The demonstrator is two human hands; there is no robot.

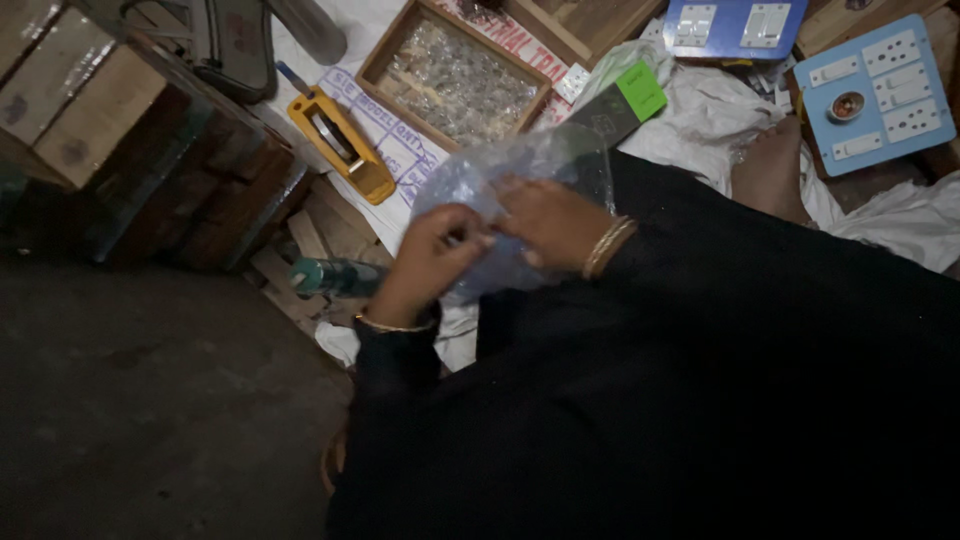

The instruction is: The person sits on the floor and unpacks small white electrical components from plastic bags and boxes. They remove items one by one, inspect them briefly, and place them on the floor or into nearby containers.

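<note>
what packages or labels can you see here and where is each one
Clear plastic bag: centre, crumpled, held in both hands.
Green label: just above the bag, small bright square on a dark packet.
Printed white sheet: under the wooden tray, upper middle, blue and red lettering.

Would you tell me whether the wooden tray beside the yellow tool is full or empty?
Full: the wooden tray holds a layer of small clear glinting pieces across its floor, almost wall to wall.

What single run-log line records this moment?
left hand: grips plastic bag | right hand: grips bag | near: wooden tray, yellow tool
</note>
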